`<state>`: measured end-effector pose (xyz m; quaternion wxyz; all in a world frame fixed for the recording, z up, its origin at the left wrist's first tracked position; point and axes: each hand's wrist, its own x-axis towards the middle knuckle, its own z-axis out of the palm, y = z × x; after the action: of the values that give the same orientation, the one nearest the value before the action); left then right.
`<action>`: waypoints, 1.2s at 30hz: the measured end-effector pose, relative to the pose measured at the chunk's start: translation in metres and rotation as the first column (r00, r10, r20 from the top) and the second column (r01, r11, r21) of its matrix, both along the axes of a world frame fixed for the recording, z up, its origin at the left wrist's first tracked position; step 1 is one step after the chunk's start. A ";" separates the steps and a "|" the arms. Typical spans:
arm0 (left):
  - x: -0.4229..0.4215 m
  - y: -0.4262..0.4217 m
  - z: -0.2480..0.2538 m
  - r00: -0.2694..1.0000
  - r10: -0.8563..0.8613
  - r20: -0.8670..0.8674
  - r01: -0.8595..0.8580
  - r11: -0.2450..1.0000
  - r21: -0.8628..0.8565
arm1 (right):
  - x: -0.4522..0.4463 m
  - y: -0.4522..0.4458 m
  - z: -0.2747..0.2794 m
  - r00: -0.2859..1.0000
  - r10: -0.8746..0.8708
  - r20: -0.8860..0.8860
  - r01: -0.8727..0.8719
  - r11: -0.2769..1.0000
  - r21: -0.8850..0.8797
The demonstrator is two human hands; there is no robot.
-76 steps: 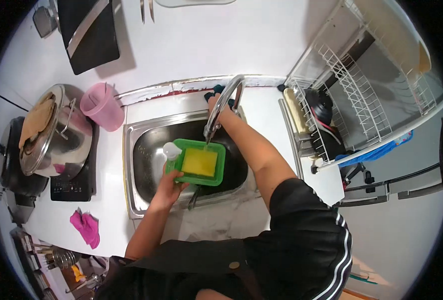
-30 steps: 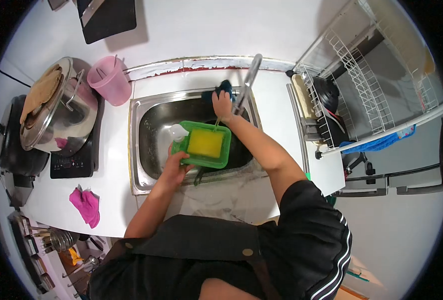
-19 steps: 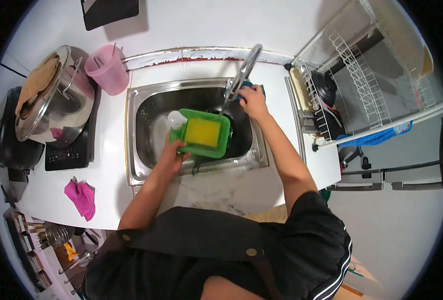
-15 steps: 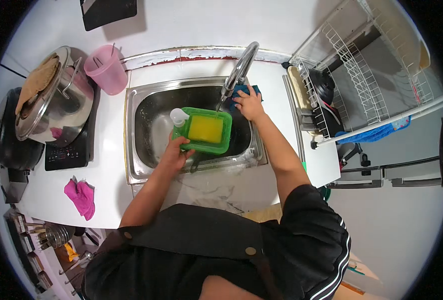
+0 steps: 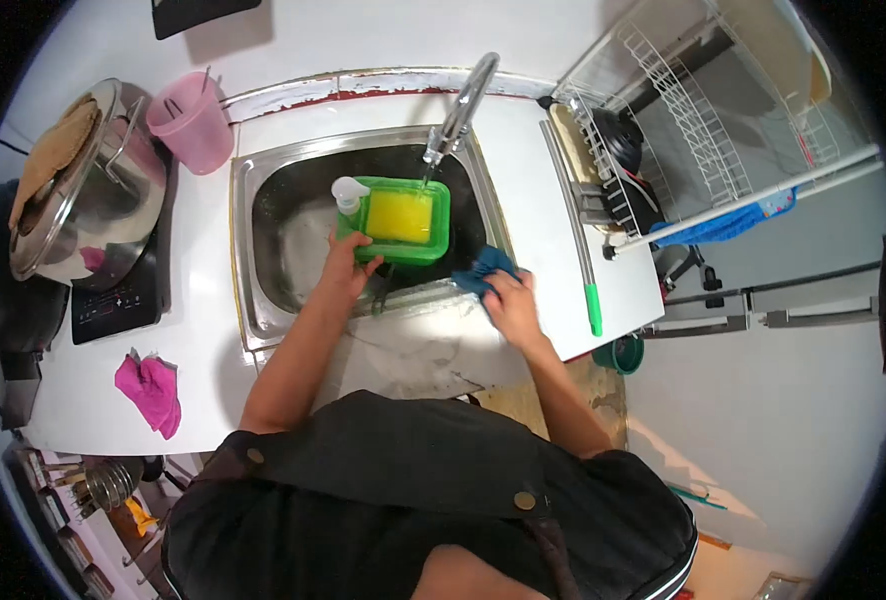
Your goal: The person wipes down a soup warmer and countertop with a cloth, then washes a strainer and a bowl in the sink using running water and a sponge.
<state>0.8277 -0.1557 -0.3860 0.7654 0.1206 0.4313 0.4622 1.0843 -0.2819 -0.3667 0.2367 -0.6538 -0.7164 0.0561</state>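
Note:
My left hand (image 5: 346, 262) grips the near left corner of a green plastic tray (image 5: 441, 225), holding it over the sink (image 5: 244, 240). A yellow sponge (image 5: 400, 217) lies in this tray, and a white pump top (image 5: 347, 190) shows at its left end. Above the tray's far edge, water seems to run from the chrome faucet (image 5: 468, 100). Over at the sink's near right corner, my right hand (image 5: 513, 305) is closed on a bunched blue cloth (image 5: 485, 268) pressed to the rim. Its fingertips are partly hidden in the cloth.
A pink cloth (image 5: 150, 392) lies on the left counter. Behind it are an induction cooker (image 5: 113, 315) with a lidded pot (image 5: 113, 215), and a pink cup (image 5: 193, 125). To the right stand a white dish rack (image 5: 703, 130) and a green-tipped metal rod (image 5: 583, 250).
My right hand has moved the blue cloth from beside the faucet toward me, to the sink's near right corner. My left hand keeps the tray over the sink. The whole view has shifted slightly.

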 end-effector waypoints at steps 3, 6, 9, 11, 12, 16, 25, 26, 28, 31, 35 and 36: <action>0.001 0.005 -0.006 0.999 -0.005 0.034 0.004 1.000 0.015 | -0.046 0.016 0.002 0.980 0.170 -0.104 -0.176 0.983 -0.048; 0.004 0.005 0.001 1.000 0.014 -0.005 -0.014 0.999 0.029 | -0.058 0.017 0.011 0.947 0.280 -0.155 -0.286 0.958 -0.015; -0.003 0.011 0.001 0.999 -0.027 0.025 0.025 0.996 0.083 | -0.031 0.019 0.004 0.934 0.334 -0.124 -0.330 0.943 0.050; 0.000 0.007 0.013 1.000 -0.007 -0.017 0.008 0.999 0.054 | 0.011 0.022 0.001 0.979 0.201 0.010 -0.201 0.979 -0.029; 0.001 0.008 0.014 1.000 0.012 -0.016 -0.011 0.998 0.060 | 0.031 0.029 0.005 0.991 0.099 0.093 -0.087 0.988 -0.124; 0.010 0.009 0.007 1.000 -0.020 0.015 0.018 0.995 0.098 | 0.078 0.092 0.019 0.964 -0.139 0.228 0.112 0.986 0.126; 0.013 0.016 -0.016 0.998 -0.067 -0.006 0.067 0.990 0.124 | -0.076 0.172 0.079 0.876 0.155 -0.457 -0.270 0.942 -0.199; 0.014 0.016 -0.019 0.999 -0.036 0.024 0.034 0.994 0.100 | -0.083 0.176 0.084 0.794 0.086 -0.602 -0.326 0.896 -0.301; 0.012 0.016 -0.017 0.998 0.004 0.057 -0.009 0.997 0.083 | -0.082 0.179 0.097 0.750 0.011 -0.661 -0.300 0.897 -0.324; 0.007 0.010 -0.005 0.996 0.017 0.086 -0.025 0.995 0.096 | -0.072 0.182 0.103 0.818 0.116 -0.564 -0.444 0.750 -0.490; -0.002 0.006 0.010 0.999 0.039 -0.005 -0.039 0.995 0.095 | -0.037 0.208 0.087 0.947 0.167 0.276 -0.084 0.954 -0.288; -0.006 0.005 0.014 0.998 0.057 -0.030 -0.054 0.995 0.085 | -0.021 0.223 0.059 0.935 0.152 0.319 -0.076 0.968 -0.238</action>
<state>0.8215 -0.1504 -0.3723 0.7393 0.1482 0.4272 0.4990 1.0635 -0.0585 -0.3073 0.0334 -0.6331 -0.7725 0.0375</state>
